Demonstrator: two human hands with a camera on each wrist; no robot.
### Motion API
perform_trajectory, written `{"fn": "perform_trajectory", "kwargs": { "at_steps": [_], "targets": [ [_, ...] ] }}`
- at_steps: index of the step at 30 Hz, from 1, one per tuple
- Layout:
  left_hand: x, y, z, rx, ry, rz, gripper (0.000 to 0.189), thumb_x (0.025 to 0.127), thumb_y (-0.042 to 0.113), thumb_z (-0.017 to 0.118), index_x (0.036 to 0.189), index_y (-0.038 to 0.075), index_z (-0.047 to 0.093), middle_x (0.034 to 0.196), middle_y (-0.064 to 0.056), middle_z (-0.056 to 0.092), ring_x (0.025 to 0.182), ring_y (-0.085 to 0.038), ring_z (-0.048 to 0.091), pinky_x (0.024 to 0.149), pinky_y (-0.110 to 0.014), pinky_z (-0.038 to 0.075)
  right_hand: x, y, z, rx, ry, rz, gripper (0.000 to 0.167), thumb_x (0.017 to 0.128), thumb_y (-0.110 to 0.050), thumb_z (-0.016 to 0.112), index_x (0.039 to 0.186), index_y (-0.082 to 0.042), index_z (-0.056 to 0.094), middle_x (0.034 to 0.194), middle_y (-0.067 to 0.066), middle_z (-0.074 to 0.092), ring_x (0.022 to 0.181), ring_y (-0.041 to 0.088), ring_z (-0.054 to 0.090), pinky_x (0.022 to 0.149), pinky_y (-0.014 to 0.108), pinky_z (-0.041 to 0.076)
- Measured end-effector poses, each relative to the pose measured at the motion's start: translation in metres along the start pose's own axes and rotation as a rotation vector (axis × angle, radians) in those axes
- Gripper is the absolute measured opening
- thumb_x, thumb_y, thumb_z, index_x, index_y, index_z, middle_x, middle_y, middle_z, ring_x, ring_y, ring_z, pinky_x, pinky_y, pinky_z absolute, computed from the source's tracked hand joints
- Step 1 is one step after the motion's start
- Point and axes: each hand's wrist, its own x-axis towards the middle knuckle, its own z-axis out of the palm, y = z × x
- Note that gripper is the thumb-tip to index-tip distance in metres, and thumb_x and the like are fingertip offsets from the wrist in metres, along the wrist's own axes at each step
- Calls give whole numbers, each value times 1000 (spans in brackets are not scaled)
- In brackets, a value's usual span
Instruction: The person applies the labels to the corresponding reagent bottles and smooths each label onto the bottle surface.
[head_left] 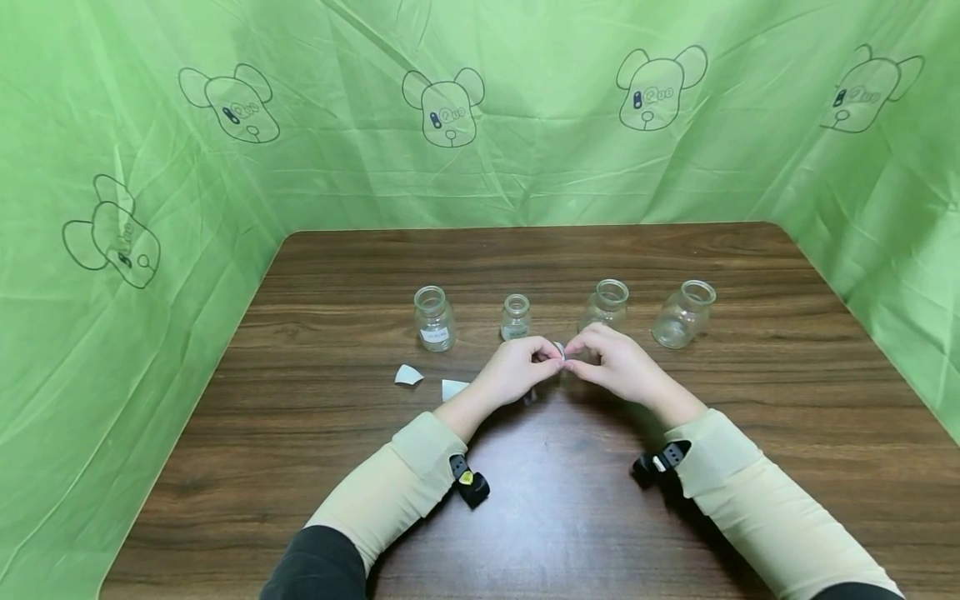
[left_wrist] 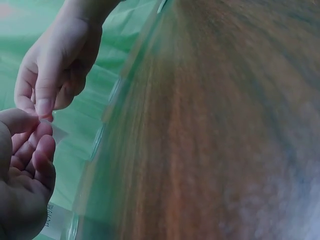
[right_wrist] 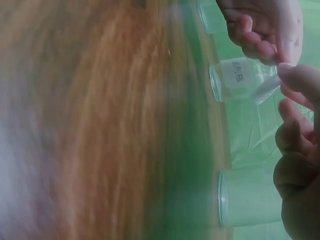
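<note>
Fingertips of my left hand (head_left: 519, 367) and right hand (head_left: 621, 364) meet above the middle of the table, both pinching a small white label (head_left: 560, 350). Faint print shows on this label (right_wrist: 266, 92) in the right wrist view. Just beyond the left hand stands a small glass jar (head_left: 515, 320) with a white label on its front. Behind the right hand is a larger glass jar (head_left: 611, 298), its lower part hidden by the fingers. To the left, another glass jar (head_left: 432, 315) carries a printed white label.
A fourth glass jar (head_left: 683, 316) stands at the right. Two white paper pieces lie left of the hands: a curved-edged one (head_left: 408, 375) and one (head_left: 454, 389) partly under the left wrist. Green cloth (head_left: 525, 183) surrounds the wooden table (head_left: 225, 467).
</note>
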Motion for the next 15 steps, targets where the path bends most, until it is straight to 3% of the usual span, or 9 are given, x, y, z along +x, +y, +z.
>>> {"fn": "perform_trajectory", "kwargs": {
  "at_steps": [9, 15],
  "targets": [
    [1, 0, -2, -79, -41, 36, 15, 92, 22, 61, 93, 10, 69, 77, 0, 67, 69, -6, 59, 65, -22, 48, -4, -5, 4, 27, 28, 73, 10, 82, -14, 72, 91, -15, 69, 77, -11, 56, 62, 4, 47, 55, 23, 41],
    [1, 2, 0, -29, -34, 34, 14, 93, 22, 58, 95, 11, 67, 78, 0, 66, 69, -4, 56, 64, -21, 46, -4, -7, 3, 36, 39, 65, 10, 81, -13, 72, 91, -14, 69, 77, -11, 55, 63, 4, 47, 55, 23, 41]
  ]
}}
